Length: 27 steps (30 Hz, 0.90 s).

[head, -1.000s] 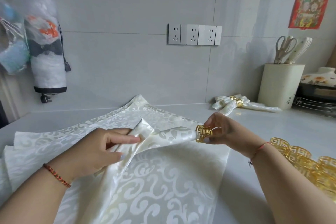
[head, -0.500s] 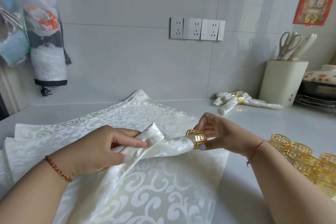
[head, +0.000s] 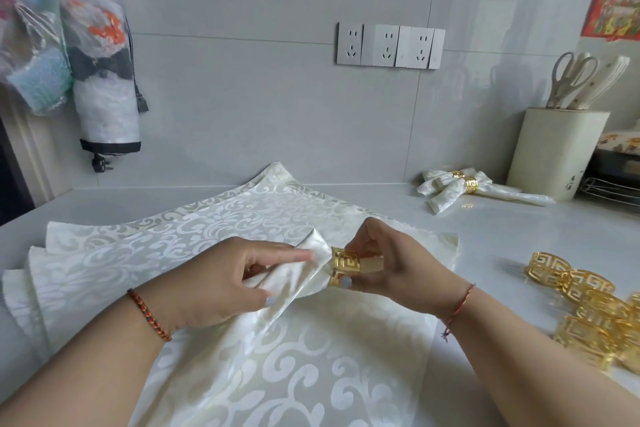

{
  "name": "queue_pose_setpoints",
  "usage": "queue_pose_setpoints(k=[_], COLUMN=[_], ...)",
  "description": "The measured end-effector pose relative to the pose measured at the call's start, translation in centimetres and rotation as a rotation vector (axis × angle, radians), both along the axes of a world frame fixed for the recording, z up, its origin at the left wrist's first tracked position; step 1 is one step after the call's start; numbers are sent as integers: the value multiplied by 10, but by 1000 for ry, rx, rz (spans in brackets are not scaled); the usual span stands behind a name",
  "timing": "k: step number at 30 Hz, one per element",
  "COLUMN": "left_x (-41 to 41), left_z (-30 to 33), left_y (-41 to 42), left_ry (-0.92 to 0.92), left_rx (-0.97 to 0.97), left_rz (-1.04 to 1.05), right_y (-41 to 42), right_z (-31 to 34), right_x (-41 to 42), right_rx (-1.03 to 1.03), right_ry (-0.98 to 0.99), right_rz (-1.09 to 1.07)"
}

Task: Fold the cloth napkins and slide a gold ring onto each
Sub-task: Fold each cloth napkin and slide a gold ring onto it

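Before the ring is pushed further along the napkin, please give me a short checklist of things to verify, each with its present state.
1. Right hand pinches the ring: ok.
2. Left hand holds the napkin behind the ring: ok.
3. Napkin end has passed through the ring: ok, cloth shows on the right side.
4. Ring is at the napkin's middle: not ok, it sits near one end.
5. Folds inside the ring are even: cannot tell.
6. Spare rings within reach on the counter: ok.

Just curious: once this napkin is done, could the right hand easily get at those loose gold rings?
Probably yes: the loose gold rings lie uncovered on the counter beside the right hand, which currently holds a ring.
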<state>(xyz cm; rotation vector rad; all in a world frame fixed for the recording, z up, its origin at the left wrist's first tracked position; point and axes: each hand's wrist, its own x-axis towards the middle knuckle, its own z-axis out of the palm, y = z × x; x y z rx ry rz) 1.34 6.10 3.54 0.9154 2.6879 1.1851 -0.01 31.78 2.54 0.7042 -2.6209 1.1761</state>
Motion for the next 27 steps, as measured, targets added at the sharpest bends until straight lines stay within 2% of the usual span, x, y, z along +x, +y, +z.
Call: queue_pose_setpoints(k=[4, 7, 27], left_x=[-1, -2, 1], left_z=[0, -1, 3], left_y=[0, -1, -4], left_ry=[-7, -42, -124], left_rx=[29, 15, -83], left_rz=[-34, -61, -179], right_y=[1, 1, -4], right_z=[1, 1, 2], right_x=[0, 2, 9], right_rx=[-156, -191, -56], right_ry=[-48, -39, 52], right_rz=[31, 41, 117])
